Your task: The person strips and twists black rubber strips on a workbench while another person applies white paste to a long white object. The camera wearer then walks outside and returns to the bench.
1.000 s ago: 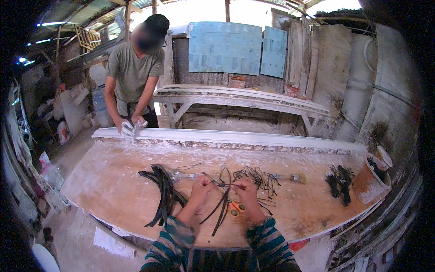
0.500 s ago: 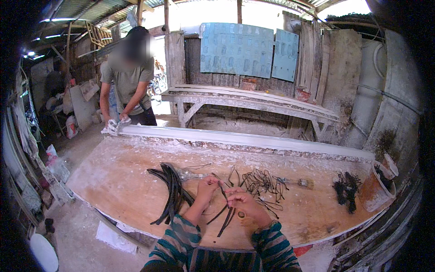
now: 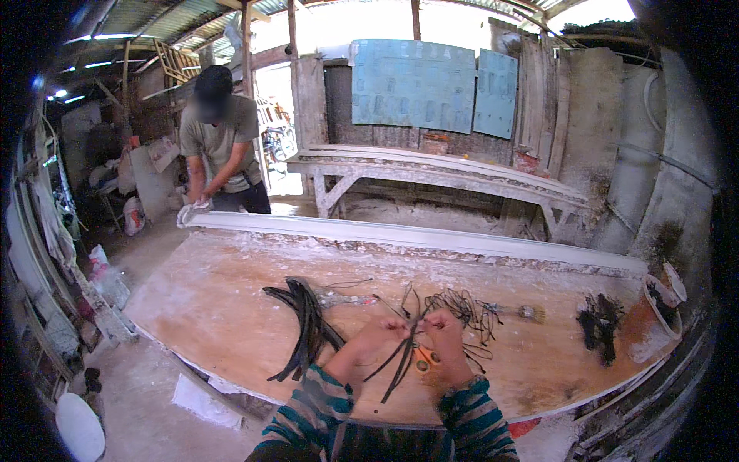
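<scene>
Down at about 6 o'clock in the head view, both striped-sleeved forearms come up onto a big plywood surface that's dusted white along its far edge. The left hand and right hand sit close together, both closed around the same bunch of dark strips, thin flat black lengths that cross between the fingers and trail back toward 6 o'clock. Fingers on both sides look pinched right where the strips cross.

Just under the right hand, touching or almost touching the surface, there's an orange-handled tool; can't tell exactly what it is, pliers or scissors maybe.

At 9 o'clock from the hands lies a thicker bundle of black strips, curved, resting flat on the surface. At 1 o'clock there's a tangle of thin dark wire, with a small paintbrush just beyond it. Further off at 3 o'clock sits a dark clump of scraps, and near the surface's right end a whitish bucket.

A long white moulded strip runs along the far side of the surface. At 11 o'clock, another person in a grey-green tee leans over its end with a rag in hand.
</scene>
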`<state>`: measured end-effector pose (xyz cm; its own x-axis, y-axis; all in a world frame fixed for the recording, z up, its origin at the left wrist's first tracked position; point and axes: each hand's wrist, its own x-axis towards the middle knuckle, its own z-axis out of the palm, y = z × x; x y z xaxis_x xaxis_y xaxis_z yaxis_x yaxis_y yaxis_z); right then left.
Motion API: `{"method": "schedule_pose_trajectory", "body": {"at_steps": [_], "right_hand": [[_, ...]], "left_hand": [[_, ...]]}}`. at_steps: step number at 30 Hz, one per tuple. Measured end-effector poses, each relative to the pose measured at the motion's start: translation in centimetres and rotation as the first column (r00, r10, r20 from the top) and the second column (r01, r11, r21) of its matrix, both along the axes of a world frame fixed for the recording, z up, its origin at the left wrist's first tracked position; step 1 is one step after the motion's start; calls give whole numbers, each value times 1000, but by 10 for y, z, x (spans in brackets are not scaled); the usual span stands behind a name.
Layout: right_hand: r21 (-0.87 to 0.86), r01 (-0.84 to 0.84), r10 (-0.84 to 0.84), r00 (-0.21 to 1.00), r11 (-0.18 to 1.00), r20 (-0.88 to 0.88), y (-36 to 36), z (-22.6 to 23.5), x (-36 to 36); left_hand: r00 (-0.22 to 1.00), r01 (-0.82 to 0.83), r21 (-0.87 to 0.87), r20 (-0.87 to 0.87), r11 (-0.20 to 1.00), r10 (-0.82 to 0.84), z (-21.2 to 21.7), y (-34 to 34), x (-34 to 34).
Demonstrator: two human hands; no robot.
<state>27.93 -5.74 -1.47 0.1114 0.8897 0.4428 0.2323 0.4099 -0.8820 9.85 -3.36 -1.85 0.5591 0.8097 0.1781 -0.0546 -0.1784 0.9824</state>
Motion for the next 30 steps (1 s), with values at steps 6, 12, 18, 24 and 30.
{"method": "schedule_pose_trajectory", "body": {"at_steps": [6,12,18,24,30], "right_hand": [[166,269,-294,944,949,147,2,-2,7],[353,276,-364,906,894,213,3,2,4],[47,-75,69,991,996,119,-14,14,-9],[-97,-482,481,876,871,-33,-19,9,-22],[-55,-498,501,863,865,62,-19,10,-15]], "left_hand": [[925,368,-82,-67,926,-374,10,-16,11],[996,93,-41,3,995,-93,13,-11,4],[905,-402,-113,102,909,413,15,6,-11],[792,-549,-161,214,820,572,-13,25,-8],[843,-437,-128,287,890,455,-17,25,-6]]}}
